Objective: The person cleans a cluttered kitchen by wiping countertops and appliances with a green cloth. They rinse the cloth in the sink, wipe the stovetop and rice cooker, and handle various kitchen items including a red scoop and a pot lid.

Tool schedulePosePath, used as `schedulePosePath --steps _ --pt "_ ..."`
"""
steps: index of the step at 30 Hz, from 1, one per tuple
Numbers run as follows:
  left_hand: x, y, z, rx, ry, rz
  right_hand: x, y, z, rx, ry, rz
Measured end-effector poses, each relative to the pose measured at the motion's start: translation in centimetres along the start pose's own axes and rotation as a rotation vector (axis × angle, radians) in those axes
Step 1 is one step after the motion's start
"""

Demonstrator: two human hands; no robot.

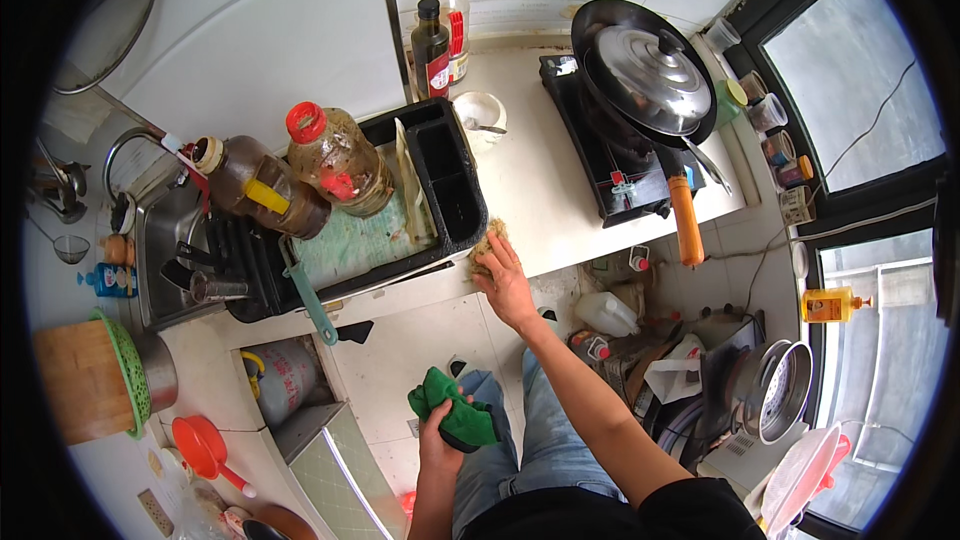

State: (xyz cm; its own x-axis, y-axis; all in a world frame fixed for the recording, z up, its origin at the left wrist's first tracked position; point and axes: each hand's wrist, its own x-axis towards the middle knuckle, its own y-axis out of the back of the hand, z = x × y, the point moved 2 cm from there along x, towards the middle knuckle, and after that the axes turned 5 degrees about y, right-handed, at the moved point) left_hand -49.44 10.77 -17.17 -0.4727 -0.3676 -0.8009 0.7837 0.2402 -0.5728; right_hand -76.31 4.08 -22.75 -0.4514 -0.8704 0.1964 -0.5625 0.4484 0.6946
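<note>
My right hand [506, 289] presses a tan scouring pad [492, 234] against the front edge of the pale countertop [529, 195], with part of the pad hidden beneath the fingers. The black plastic rack [466, 214] stands just left of that pad. Lower down, in front of my legs, my left hand [441, 439] grips a bunched green cloth [459, 411] with a darker underside. Two grimy plastic bottles, one brown [262, 184] and one clear with a red cap [345, 165], rest on the rack's greenish board [360, 247]. A teal-handled tool [311, 300] overhangs the front edge.
A black cooktop [637, 187] carries a wok [592, 19] with a metal lid [649, 79]; its wooden handle [684, 221] juts past the counter. A white bowl [480, 109] and a dark bottle [430, 45] stand behind. At left is a steel sink [161, 240]. Jugs [607, 313] crowd the floor.
</note>
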Motion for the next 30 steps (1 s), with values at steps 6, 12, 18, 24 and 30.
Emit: schedulePosePath --steps 6,12,18,24,30 --pt "-0.8 2.0 0.2 0.088 -0.024 0.005 -0.9 -0.4 -0.9 -0.088 0.019 0.038" --pt "-1.6 2.9 -0.2 0.071 -0.067 0.052 -1.6 -1.3 -1.4 -0.156 0.034 0.086" --pt "-3.0 2.3 -0.9 0.023 -0.082 0.078 -2.6 -2.7 -2.5 -0.166 0.038 0.234" --pt "-4.3 3.7 -0.2 0.002 -0.078 0.087 -3.5 -3.5 -3.8 -0.097 -0.017 0.335" --pt "-6.0 6.6 3.9 0.006 -0.084 0.040 -4.3 -7.5 -8.6 0.040 -0.151 0.391"
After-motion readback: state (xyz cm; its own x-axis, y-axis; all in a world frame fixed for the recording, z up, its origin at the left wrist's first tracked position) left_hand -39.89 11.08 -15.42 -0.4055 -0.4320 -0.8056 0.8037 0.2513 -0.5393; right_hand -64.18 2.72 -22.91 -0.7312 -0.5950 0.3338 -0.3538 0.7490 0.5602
